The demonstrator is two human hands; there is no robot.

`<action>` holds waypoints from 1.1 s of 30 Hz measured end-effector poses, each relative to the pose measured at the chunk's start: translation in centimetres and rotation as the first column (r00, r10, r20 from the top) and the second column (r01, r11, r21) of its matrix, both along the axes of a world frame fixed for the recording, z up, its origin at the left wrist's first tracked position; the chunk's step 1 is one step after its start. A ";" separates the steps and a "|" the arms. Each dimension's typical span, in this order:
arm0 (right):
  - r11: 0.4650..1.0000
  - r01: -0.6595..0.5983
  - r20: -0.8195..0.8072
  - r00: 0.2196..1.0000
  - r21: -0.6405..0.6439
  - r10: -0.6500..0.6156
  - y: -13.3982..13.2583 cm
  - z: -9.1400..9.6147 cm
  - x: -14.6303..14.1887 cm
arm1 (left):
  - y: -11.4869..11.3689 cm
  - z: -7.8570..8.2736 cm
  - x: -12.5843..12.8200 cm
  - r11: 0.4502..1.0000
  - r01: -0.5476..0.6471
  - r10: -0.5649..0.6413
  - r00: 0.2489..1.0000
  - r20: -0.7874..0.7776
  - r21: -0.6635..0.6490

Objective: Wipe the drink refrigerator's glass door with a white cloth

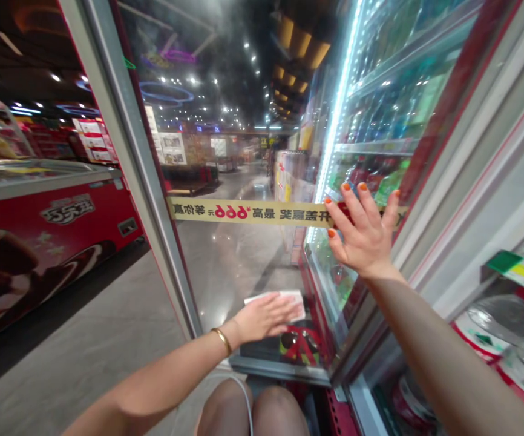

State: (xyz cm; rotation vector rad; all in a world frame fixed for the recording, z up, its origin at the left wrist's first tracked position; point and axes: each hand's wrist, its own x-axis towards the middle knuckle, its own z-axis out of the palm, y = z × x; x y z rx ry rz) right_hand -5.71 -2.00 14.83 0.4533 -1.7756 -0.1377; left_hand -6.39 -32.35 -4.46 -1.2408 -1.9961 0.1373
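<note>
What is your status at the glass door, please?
Left hand pressing white cloth low on glass door. Right hand open, flat on glass by yellow strip. Nothing blocking.

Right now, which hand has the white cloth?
The left hand, low on the glass door, presses the cloth; the right hand rests bare higher up, at the yellow strip.

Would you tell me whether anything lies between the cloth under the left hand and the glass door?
Nothing visible does: the left hand presses the white cloth flat against the glass door, low down. The yellow strip and the right hand sit higher up.
</note>
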 end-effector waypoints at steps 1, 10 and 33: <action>1.000 0.008 0.010 1.000 -0.005 -0.008 0.0 0.0 0.0 | -0.3 -2.4 0.9 0.996 0.060 -0.060 0.998 0.007 -0.062; 0.998 -0.061 -0.093 0.994 -0.005 0.061 -0.4 0.0 -0.1 | -13.4 10.0 -2.5 0.869 -0.267 0.365 0.915 -0.175 0.416; 0.991 -0.129 -0.215 0.968 0.015 0.130 -1.3 0.1 -0.2 | -9.4 15.3 -3.1 0.698 -0.294 0.569 0.781 -0.256 0.653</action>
